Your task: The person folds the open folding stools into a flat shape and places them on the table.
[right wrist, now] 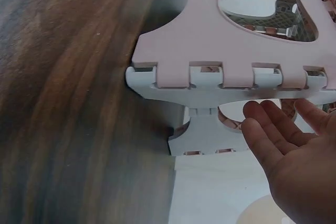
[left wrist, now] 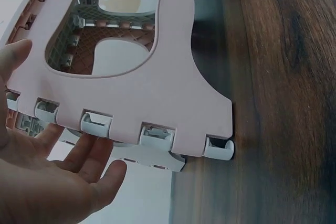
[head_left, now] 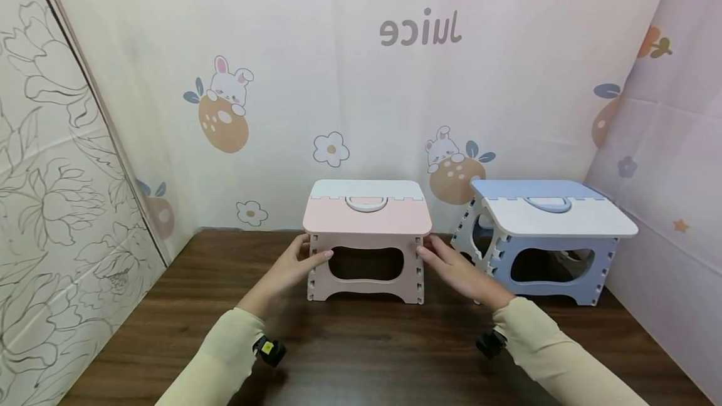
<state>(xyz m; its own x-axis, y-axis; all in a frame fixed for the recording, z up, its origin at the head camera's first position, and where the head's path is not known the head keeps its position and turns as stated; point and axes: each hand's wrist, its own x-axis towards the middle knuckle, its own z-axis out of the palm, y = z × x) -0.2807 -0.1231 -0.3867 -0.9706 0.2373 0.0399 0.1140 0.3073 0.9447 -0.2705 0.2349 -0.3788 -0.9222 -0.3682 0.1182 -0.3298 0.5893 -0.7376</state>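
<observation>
A folding step stool (head_left: pixel 366 218) with a pink and white top and a pink front panel stands upright on the table. My left hand (head_left: pixel 296 262) is at its left side, thumb reaching over the front panel. In the left wrist view the loosely bent fingers (left wrist: pixel 86 156) lie along the hinged edge. On the opposite side, my right hand (head_left: pixel 448 262) has its thumb at the front edge. The right wrist view shows relaxed fingers (right wrist: pixel 275 129) touching or close beside the white side panel (right wrist: pixel 205 97). The handle (head_left: pixel 366 204) lies flat in the top.
A second folding stool (head_left: pixel 558 218), blue and white, stands just right of my right hand. Both stools are on a dark wooden table (head_left: pixel 361 349). Behind it hangs a printed curtain (head_left: pixel 282 36), with more patterned cloth at the left and right.
</observation>
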